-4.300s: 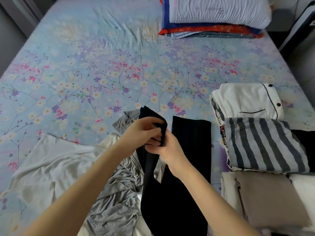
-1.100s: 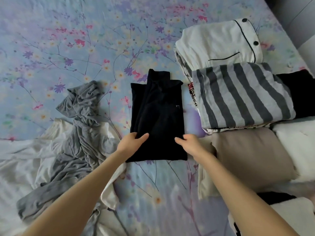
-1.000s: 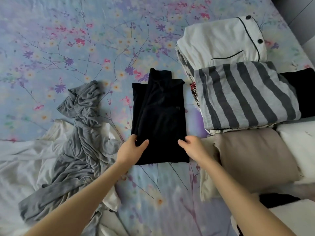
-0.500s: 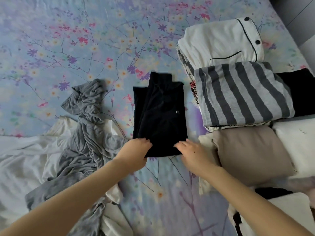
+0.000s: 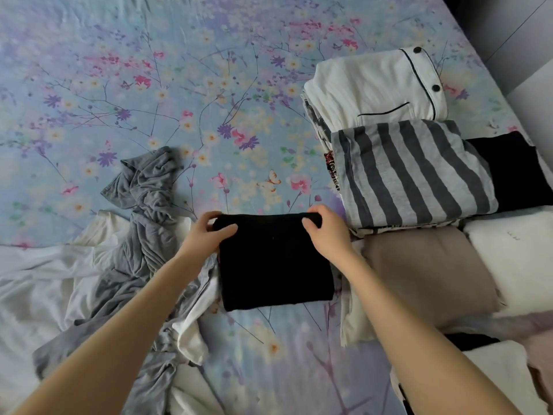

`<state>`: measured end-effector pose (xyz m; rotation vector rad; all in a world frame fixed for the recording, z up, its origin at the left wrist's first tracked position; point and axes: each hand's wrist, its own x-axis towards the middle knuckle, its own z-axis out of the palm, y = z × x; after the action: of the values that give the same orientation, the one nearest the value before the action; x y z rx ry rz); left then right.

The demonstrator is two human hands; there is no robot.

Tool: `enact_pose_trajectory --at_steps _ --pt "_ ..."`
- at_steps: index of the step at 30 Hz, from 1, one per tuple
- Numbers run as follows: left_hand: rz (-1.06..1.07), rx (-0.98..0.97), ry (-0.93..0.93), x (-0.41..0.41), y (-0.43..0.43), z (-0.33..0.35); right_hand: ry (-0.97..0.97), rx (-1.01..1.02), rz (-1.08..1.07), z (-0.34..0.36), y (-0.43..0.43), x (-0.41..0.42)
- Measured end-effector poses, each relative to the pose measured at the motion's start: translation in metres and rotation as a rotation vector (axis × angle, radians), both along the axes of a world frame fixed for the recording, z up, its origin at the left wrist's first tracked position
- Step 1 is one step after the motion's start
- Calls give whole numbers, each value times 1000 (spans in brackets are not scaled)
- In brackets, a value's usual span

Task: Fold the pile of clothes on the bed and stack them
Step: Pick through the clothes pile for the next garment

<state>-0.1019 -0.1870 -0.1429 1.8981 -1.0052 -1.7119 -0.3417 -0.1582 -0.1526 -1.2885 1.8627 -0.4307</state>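
Step in hand: probably closing off the fold of the black garment [image 5: 273, 262], already a compact rectangle, ahead of stacking it.
Black garment: flat on the bed [image 5: 209, 85], about midway along the near edge, between the loose clothes and the folded stacks; left side touching loose white cloth, right side just beside the beige piece [image 5: 428, 268].
Left hand [image 5: 206, 235]: gripping the far left corner of the rectangle, thumb on top, fingers [image 5: 209, 220] curled round the folded edge.
Right hand [image 5: 327, 232]: gripping the far right corner the same way, fingers curled over the edge.
Folded stacks: along the right edge of the bed; white buttoned top [image 5: 374, 88] farthest, striped top [image 5: 410, 172] nearer, beige piece and a white piece [image 5: 514, 253] nearest.
Not yet folded: grey garment [image 5: 140, 211] crumpled across a white garment [image 5: 39, 274], toward the near left corner.
Next move calls for: level grips at both corners so the layers do not slide open, lifting the rectangle whole, carrying it toward the right edge and setting it square on a stack.
Choice of stack: not possible to tell.
Progress: judged well along, with two loose garments left.
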Motion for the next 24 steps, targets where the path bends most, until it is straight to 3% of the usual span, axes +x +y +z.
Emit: enact_pose_trajectory --at_steps 3,5,9,12,14,20,24 --pt "15 12 -255 -8 20 -17 10 27 -72 -16 7 7" --pt "3 11 -295 -9 40 -25 6 9 -200 -17 30 12" --pt "70 131 -117 -17 60 -32 37 104 -418 -19 74 30" --pt "189 272 118 -31 56 -22 -361 266 -584 -18 79 37" --pt "210 281 165 -36 57 -11 -485 273 -576 -10 80 32" --pt "87 325 354 -41 92 52 -470 -50 -458 55 126 6" --pt "-2 378 490 -102 109 86 -315 -156 -433 98 153 -67"
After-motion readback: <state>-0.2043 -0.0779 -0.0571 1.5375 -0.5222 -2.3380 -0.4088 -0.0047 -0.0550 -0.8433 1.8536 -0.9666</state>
